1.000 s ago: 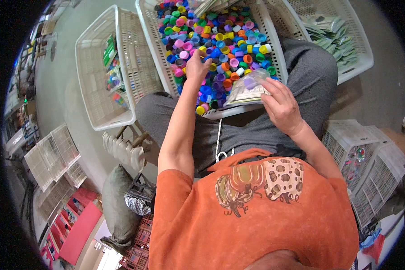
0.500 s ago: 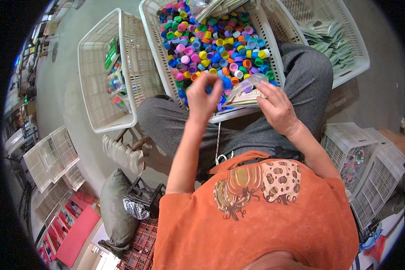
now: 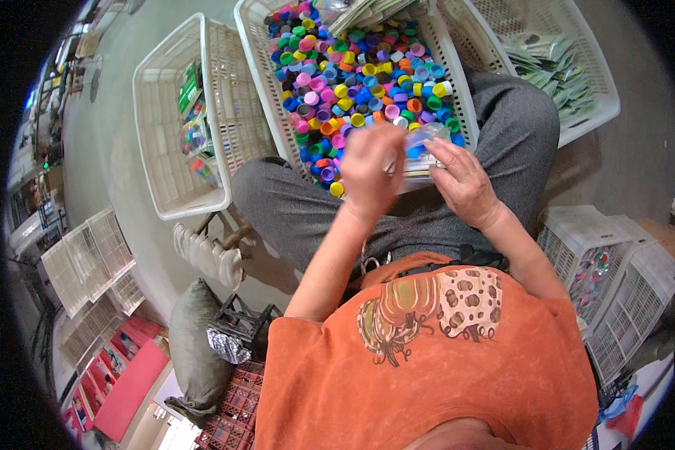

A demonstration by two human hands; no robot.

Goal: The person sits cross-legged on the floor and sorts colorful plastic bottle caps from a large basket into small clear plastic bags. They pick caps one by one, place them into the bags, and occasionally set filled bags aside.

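Note:
My right hand pinches the edge of a clear plastic package with a flat, pale card-like layer below it. Blue shows through the plastic, probably a bottle cap. Just left of it is my left hand, bent at the package's opening side; motion blurs its fingers, and what they hold, if anything, is hidden. Both hands are over the near end of a white basket full of small round plastic caps in many colours.
Flat packages lie across the basket's far end. Another white basket at the left holds some colourful packs. Green-and-clear packs fill a basket at the far right. My grey-trousered legs flank the middle basket.
My left hand has moved right, from above the caps to the package. Blue now shows under the plastic. My right hand stays nearly in place.

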